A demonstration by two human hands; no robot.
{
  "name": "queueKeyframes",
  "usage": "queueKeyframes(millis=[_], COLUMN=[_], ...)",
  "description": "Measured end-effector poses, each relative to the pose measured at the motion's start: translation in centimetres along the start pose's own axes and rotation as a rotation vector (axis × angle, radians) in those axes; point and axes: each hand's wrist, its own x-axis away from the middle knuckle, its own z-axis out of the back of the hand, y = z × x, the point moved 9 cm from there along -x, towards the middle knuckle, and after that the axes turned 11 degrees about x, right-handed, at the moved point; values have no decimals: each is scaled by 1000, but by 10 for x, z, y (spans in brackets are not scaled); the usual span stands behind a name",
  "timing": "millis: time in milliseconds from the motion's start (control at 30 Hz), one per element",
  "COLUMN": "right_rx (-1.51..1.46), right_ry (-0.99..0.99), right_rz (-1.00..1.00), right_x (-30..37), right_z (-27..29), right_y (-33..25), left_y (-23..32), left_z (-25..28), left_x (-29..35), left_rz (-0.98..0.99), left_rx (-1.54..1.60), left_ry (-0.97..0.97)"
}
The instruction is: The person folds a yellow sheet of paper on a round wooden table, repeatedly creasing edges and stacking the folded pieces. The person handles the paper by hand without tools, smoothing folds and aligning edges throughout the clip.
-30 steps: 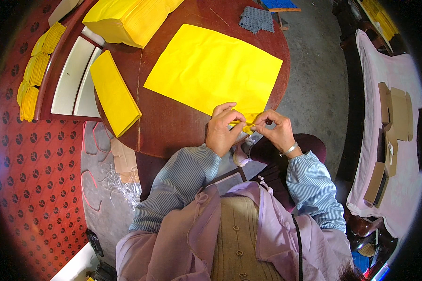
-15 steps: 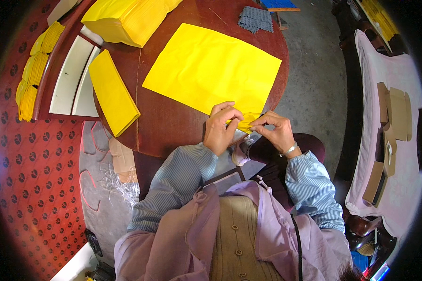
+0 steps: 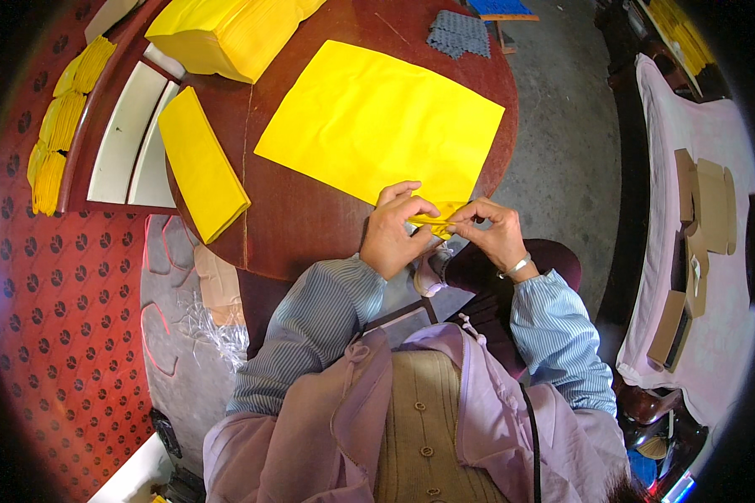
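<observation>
A large yellow sheet [image 3: 386, 117], thin and paper- or cloth-like, lies spread on the round red-brown table [image 3: 298, 226]. Its near edge is gathered and creased between my two hands, just over the table's edge. My left hand [image 3: 397, 228] pinches the left side of the gathered part, thumb and forefinger closed. On the right side, my right hand [image 3: 489, 235] grips the same edge between thumb and fingertips. The fingers partly hide the folds, so their exact shape cannot be made out.
A folded yellow bundle [image 3: 203, 163] lies left on the table, with a thick yellow stack [image 3: 226, 38] behind it. A grey textured mat [image 3: 459, 33] rests at the far edge. Cardboard boxes [image 3: 713, 205] sit on a pink-covered surface [image 3: 658, 251] at right. More yellow stacks [image 3: 63, 121] stand far left.
The gathered edge between my fingers has shifted slightly and looks more tightly folded into a narrow strip. Both hands keep nearly the same place.
</observation>
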Motion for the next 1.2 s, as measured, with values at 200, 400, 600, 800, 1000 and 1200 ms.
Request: queueKeyframes(millis=[200,400,600,800,1000,1200], right_rx=[8,8,-13,-20,129,267], right_ry=[-3,-25,-34,16,141,121], right_rz=[-5,-25,-13,-49,106,150], right_x=[0,-1,-1,-3,-16,-28], right_z=[0,-3,-3,1,11,7], right_y=[-1,2,1,2,-21,-29], left_y=[1,1,1,0,3,10], left_z=[0,0,0,1,1,-2], left_x=[0,1,2,0,-1,3], left_rz=[-7,6,20,101,93,-42], left_rx=[-2,-13,-30,-3,17,-42], left_ry=[15,22,46,103,77,24])
